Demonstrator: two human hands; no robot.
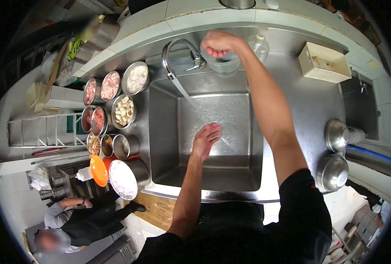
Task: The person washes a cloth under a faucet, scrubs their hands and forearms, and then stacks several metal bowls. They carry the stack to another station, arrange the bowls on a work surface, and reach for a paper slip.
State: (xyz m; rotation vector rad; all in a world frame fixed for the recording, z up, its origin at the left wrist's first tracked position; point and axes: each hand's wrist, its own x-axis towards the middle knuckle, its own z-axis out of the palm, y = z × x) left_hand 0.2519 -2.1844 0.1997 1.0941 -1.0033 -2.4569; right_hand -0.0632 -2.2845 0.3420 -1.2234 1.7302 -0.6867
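while faucet (166, 57) beside tub (225, 68), right hand (221, 43) fist-like above, hold unclear; left hand (207, 139) open, empty

L hand (208, 140) over sink (164, 123), R hand (221, 43) at tub (225, 67)

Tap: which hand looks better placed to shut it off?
Right, probably: the right hand is at the tub, close to the tap. The left hand is open over the sink, farther away.
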